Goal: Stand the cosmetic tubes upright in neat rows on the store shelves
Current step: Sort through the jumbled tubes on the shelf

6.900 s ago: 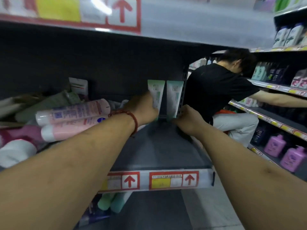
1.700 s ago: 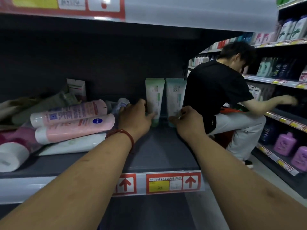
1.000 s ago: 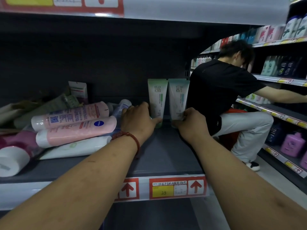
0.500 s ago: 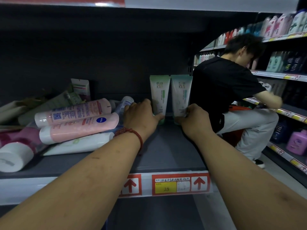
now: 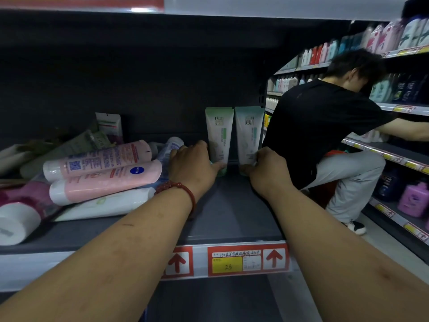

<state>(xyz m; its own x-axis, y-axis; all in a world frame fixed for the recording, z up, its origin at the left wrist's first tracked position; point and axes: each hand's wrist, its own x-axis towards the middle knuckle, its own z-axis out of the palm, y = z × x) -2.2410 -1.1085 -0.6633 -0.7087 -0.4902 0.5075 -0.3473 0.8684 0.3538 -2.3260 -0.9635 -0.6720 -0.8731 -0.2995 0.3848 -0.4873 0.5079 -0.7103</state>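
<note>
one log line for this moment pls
left hand: on green tube base | right hand: on teal tube base | both tubes upright, side by side | pink tubes lying left

hands hiding both tubes' caps, price label writing illegible

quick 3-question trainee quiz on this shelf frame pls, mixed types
1. True or false: the two green tubes at the back of the shelf stand upright.
2. The pink tubes to the left are: A) upright B) lying in a pile C) hanging.
3. Fill in: the left hand touches the left green tube near its ____.

Key: 1 true; 2 B; 3 base. The right hand does likewise at the other tube.
</note>
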